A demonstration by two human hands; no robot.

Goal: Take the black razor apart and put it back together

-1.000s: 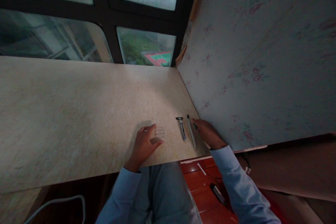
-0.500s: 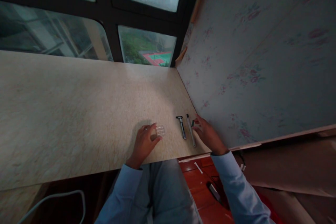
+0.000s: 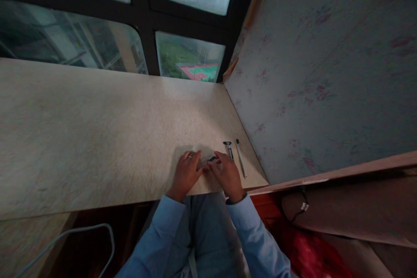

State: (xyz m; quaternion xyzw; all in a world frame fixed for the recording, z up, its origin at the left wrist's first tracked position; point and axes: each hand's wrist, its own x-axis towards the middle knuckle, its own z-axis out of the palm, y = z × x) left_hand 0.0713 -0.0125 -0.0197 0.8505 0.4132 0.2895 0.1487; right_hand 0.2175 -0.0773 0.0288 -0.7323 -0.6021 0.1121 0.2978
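My left hand (image 3: 186, 173) rests on the pale counter (image 3: 97, 126) near its front edge, with a ring on one finger. Its fingers curl around a small clear plastic case (image 3: 204, 161) that is mostly hidden between my hands. My right hand (image 3: 226, 175) sits right beside it, pinching a small dark green piece (image 3: 211, 159) at the case. Just to the right lie a razor (image 3: 229, 147) and a slim white pen-like stick (image 3: 241, 163), side by side, untouched.
A wall with flowered paper (image 3: 319, 74) closes the counter on the right. Dark-framed windows (image 3: 143, 30) run along the back. A white cable (image 3: 81, 232) loops below the counter at the left. My legs are under the front edge.
My right hand left the spot by the wall, carrying the small dark piece leftward to meet my left hand at the clear case. The view shifted slightly to the right.
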